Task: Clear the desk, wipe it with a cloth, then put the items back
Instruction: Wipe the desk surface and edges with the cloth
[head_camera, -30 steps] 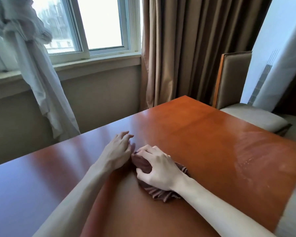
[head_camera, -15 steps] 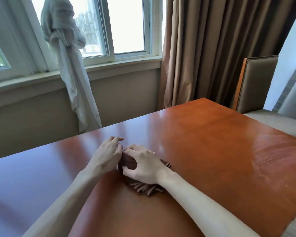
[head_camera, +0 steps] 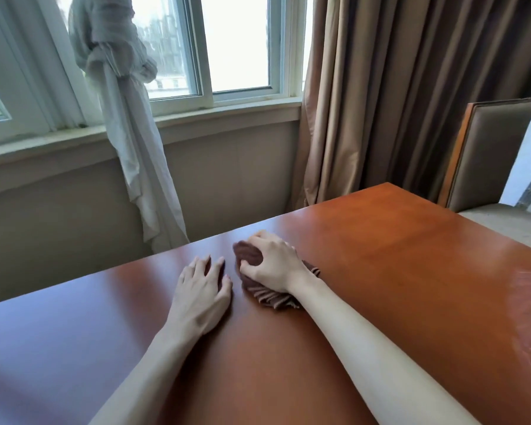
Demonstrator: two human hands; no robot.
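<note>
Forearms reach up from the bottom edge of the frame across the glossy red-brown table (head_camera: 396, 256). At centre, the left hand (head_camera: 201, 289) lies flat on the wood, fingers straight and spread, its grip holding nothing. Just to its right, the right hand (head_camera: 272, 265) has fingers and thumb curled round a bunched brown cloth (head_camera: 269, 297), which rests on the table under the palm, its ribbed edge poking out toward the lower right. At the right edge of the frame the surface shows streaky wipe marks, so the wiping looks under way, with no desk items in sight. One risk: the cloth is wadded up, so only a small patch meets the wood and strokes may leave gaps. Beyond, at upper right, a padded chair (head_camera: 488, 154) stands beside brown curtains (head_camera: 396, 87), and a pale tied drape (head_camera: 120, 87) hangs at the window in the upper left.
</note>
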